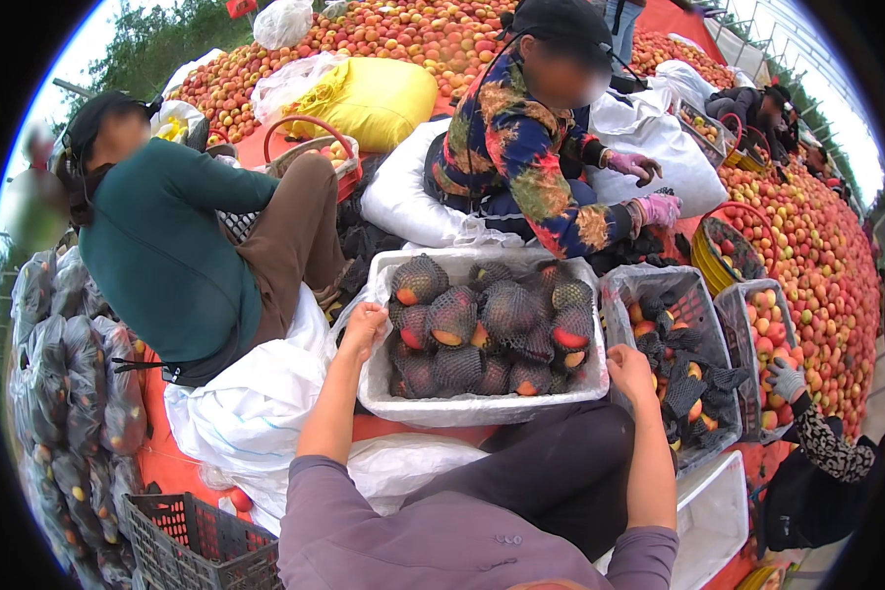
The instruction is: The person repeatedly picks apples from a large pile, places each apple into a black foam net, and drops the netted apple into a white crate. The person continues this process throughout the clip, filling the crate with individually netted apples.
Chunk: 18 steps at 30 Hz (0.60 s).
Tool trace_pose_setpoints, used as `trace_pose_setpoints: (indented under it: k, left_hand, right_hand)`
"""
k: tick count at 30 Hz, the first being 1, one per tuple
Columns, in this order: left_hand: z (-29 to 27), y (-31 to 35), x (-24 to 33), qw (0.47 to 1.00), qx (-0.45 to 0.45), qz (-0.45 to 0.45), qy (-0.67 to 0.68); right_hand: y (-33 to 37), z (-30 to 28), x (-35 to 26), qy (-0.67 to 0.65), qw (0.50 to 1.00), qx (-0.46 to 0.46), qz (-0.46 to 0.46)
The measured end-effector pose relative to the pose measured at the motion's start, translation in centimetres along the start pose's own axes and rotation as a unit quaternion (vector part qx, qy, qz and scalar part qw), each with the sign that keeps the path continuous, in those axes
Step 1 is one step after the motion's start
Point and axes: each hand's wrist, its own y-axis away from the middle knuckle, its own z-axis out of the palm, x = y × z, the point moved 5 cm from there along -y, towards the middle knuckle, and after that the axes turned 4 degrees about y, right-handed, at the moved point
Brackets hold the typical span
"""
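In front of me sits a white foam box (482, 411) with a thin clear plastic liner (372, 285) over its rim. Inside are several red and yellow apples (452, 317) in black foam net sleeves. My left hand (364, 329) is closed at the left rim, fingers pinching the liner's edge. At the right rim my right hand (629, 374) is closed too, fingers curled; whatever it pinches is too small to make out.
A grey crate (693, 444) of apples and black nets stands right of the box. Across from me sits a person in pink gloves (656, 208); another in a green top (172, 251) sits left. Apple heaps (801, 265) lie behind. A black crate (202, 551) is lower left.
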Motion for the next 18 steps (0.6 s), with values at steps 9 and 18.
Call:
trace_pose_setpoints:
  k: [9,18]
  left_hand:
    - [-7.2,8.9,-6.9,0.906,0.164,0.016,-0.390]
    - [-4.0,12.0,-8.2,0.853,0.464,0.198,-0.134]
  right_hand:
    - [-0.9,3.7,1.6,0.209,0.975,-0.074,0.008]
    - [-0.7,5.8,0.8,0.224,0.965,-0.121,-0.059]
